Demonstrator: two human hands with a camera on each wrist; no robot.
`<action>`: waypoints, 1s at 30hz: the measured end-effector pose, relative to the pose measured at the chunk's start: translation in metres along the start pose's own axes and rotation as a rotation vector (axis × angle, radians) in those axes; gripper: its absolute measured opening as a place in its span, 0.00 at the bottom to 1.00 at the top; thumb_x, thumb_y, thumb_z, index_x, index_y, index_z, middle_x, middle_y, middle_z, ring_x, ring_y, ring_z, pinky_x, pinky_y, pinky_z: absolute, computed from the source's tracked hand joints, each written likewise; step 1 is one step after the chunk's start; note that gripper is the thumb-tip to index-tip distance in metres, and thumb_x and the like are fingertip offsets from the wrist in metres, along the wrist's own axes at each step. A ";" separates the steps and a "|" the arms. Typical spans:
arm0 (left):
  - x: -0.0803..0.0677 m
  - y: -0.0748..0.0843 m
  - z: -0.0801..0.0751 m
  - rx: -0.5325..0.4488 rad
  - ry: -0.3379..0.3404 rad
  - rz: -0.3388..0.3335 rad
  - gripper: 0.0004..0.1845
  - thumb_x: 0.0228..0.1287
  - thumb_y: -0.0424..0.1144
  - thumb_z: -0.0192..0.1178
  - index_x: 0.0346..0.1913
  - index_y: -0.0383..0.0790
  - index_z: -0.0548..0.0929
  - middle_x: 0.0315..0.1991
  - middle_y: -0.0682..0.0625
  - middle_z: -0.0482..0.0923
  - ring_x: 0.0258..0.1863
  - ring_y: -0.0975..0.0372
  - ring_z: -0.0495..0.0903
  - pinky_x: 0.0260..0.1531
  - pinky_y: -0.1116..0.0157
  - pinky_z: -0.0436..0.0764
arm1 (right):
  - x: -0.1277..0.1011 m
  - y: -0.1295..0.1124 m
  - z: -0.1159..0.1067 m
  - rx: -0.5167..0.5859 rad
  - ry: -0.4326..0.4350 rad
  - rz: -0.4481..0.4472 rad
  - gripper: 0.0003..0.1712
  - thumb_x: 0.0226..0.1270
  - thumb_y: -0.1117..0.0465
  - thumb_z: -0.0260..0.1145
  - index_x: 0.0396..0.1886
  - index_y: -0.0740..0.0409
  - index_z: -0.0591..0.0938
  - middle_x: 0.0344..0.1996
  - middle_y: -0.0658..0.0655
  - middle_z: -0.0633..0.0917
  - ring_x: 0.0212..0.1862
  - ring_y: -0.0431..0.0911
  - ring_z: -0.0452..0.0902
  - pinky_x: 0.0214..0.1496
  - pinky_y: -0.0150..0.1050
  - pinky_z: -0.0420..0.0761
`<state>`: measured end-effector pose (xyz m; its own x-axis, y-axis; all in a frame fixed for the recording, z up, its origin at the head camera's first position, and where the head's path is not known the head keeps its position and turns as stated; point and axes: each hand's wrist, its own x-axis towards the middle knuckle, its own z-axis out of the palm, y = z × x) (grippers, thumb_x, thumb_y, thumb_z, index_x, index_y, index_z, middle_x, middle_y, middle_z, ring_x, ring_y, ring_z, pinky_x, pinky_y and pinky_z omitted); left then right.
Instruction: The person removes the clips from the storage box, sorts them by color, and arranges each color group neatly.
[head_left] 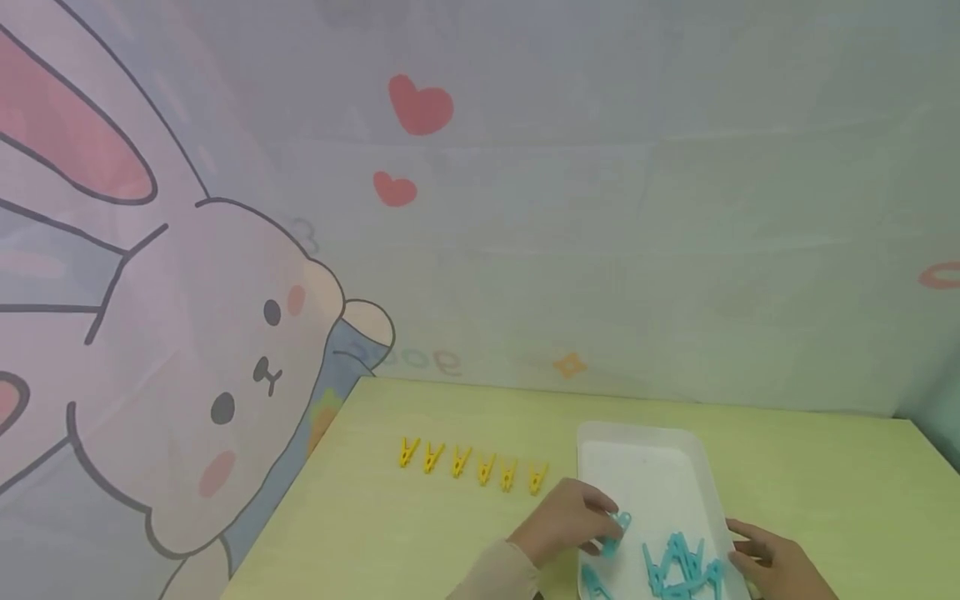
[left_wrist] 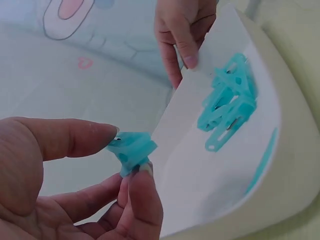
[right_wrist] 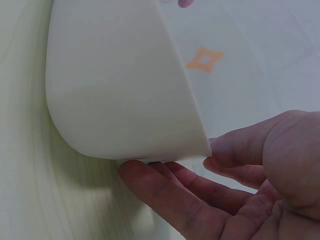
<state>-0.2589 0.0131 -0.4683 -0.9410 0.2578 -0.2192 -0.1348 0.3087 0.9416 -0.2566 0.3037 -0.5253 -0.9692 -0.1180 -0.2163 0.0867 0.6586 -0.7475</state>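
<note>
My left hand (head_left: pixel 570 518) pinches a teal clothespin (left_wrist: pixel 132 152) between thumb and fingertips, over the left side of a white tray (head_left: pixel 637 467). Inside the tray, several more teal clothespins (left_wrist: pixel 232 97) lie in a jumbled pile toward the near right. One other teal clothespin (head_left: pixel 596 583) lies by the tray's near left wall. My right hand (head_left: pixel 780 567) holds the tray's right side, thumb at the rim and fingers against the outside of the wall, as the right wrist view shows.
Left of the tray, several yellow clothespins (head_left: pixel 483 469) stand out in a slanting row on the light green table (head_left: pixel 360 533). Behind the table hangs a cloth backdrop (head_left: pixel 525 250) printed with a rabbit and hearts.
</note>
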 end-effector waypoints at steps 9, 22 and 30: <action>0.001 -0.013 -0.039 -0.028 0.011 0.049 0.11 0.55 0.32 0.70 0.43 0.34 0.86 0.34 0.50 0.83 0.30 0.59 0.83 0.32 0.59 0.85 | 0.008 -0.007 -0.005 -0.021 -0.017 0.001 0.32 0.69 0.61 0.65 0.64 0.78 0.69 0.46 0.74 0.82 0.47 0.65 0.81 0.46 0.55 0.81; -0.004 -0.038 -0.092 -0.053 0.083 0.047 0.19 0.58 0.32 0.67 0.52 0.28 0.82 0.46 0.45 0.81 0.39 0.56 0.82 0.38 0.56 0.84 | 0.012 -0.012 -0.013 -0.015 -0.018 -0.017 0.31 0.69 0.61 0.64 0.64 0.78 0.69 0.45 0.74 0.82 0.45 0.64 0.81 0.44 0.55 0.82; -0.014 -0.054 -0.119 -0.059 0.160 -0.008 0.20 0.58 0.32 0.66 0.53 0.25 0.81 0.48 0.42 0.81 0.39 0.55 0.82 0.39 0.55 0.84 | 0.011 -0.012 -0.012 0.009 -0.014 -0.016 0.31 0.70 0.62 0.64 0.64 0.79 0.68 0.45 0.74 0.83 0.46 0.65 0.81 0.43 0.53 0.83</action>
<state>-0.2755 -0.1164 -0.4853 -0.9766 0.1047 -0.1879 -0.1563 0.2549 0.9542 -0.2709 0.3034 -0.5108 -0.9671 -0.1390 -0.2133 0.0734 0.6499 -0.7565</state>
